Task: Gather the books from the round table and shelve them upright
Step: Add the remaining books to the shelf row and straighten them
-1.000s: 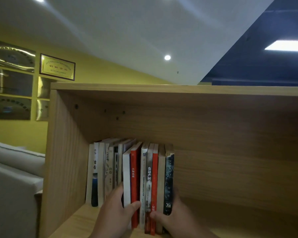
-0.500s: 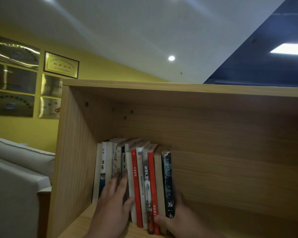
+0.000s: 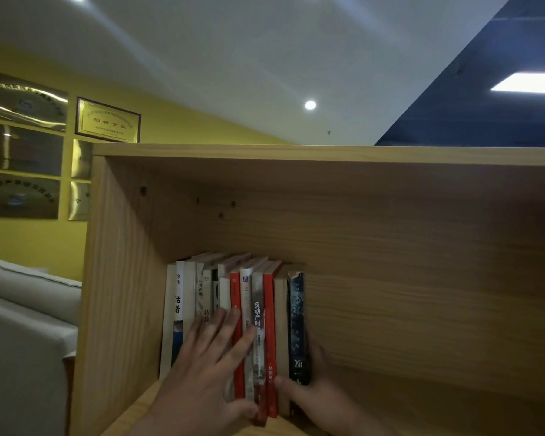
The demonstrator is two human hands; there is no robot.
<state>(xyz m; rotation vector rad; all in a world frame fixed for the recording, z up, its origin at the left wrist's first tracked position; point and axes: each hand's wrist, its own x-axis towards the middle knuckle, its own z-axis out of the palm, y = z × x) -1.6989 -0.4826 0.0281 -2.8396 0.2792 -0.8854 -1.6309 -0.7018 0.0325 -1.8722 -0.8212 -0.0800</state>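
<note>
A row of several books (image 3: pixel 258 313) stands upright at the left end of a wooden shelf compartment (image 3: pixel 390 278). Red, white and dark spines face me. My left hand (image 3: pixel 208 369) lies flat on the spines of the middle books, fingers spread, pressing them. My right hand (image 3: pixel 315 388) cups the dark book at the right end of the row (image 3: pixel 297 316), thumb across the lower spines and fingers hidden behind the book's far cover.
The compartment's left wall (image 3: pixel 120 278) bounds the row. To the right of the books the shelf floor runs on bare. A light sofa (image 3: pixel 22 325) stands left of the shelf, and framed plaques (image 3: pixel 107 121) hang on the yellow wall.
My left hand has opened from gripping the red book and slid up flat onto the spines. The protruding books now sit further in. The view has shifted slightly.
</note>
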